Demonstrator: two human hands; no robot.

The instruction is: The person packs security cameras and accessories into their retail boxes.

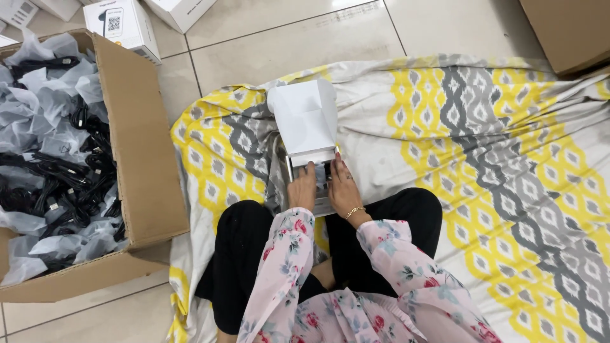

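Two hands down in the head view: your left hand (302,188) and right hand (343,188) both press a bagged item into the small white box (309,136), lid up, on the patterned sheet (495,159) btwn your knees. Box still unclosed. Big carton (136,146) at your left holds plenty more bagged black cables (57,171), so lots left imo.

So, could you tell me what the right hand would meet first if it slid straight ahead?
Probably the raised white lid of the small open box the right hand rests on; depth is unclear.
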